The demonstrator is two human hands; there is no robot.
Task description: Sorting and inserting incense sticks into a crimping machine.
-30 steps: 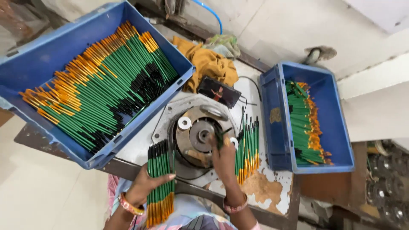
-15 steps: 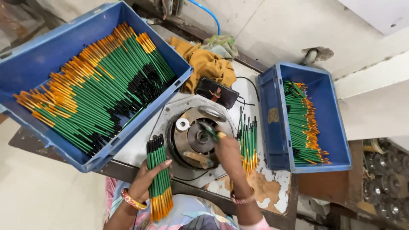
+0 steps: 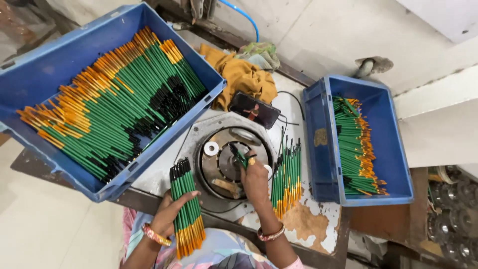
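My left hand grips a bundle of green pencils with black tips and orange ends, held at the near edge of the worktable. My right hand pinches a single green pencil, its black tip pointing into the round metal machine head at the table's middle. Just right of that hand lies a small pile of green pencils on the table.
A large blue crate full of green pencils sits tilted at the left. A smaller blue crate with pencils stands at the right. An orange cloth and a dark phone lie behind the machine. The table's edge is worn.
My right hand has moved left from the small pile to the machine head, carrying one pencil. The left hand's bundle has stayed at the table's near edge.
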